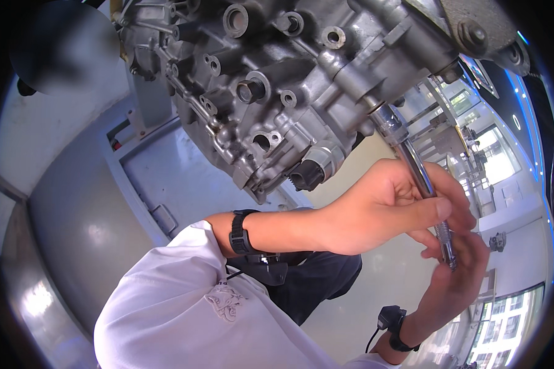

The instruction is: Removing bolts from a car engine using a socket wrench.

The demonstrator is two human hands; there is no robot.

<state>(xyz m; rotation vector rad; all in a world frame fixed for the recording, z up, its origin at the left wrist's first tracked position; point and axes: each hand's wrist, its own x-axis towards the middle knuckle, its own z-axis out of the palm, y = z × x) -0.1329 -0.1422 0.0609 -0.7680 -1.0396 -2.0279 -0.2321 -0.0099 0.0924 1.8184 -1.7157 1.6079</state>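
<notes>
A chrome socket (388,123) sits at the right underside of a grey metal gearbox-like casing (326,86). From it a chrome extension bar (420,171) slopes down to the right, with a knurled stretch near its lower end. My left hand (385,212) is closed around the middle of the bar, thumb across the near side. Lower down, my right hand (465,264) cups the bar's bottom end, its fingers curled and slightly blurred. Where the socket meets the casing, the fastener is hidden.
Bolts, bosses and a black connector (309,174) stick out of the casing above my left forearm. At upper right is a bracket with a large bolt (473,34). A blue-grey panel (184,166) stands behind, left. A blurred dark round shape (64,46) covers the upper left corner.
</notes>
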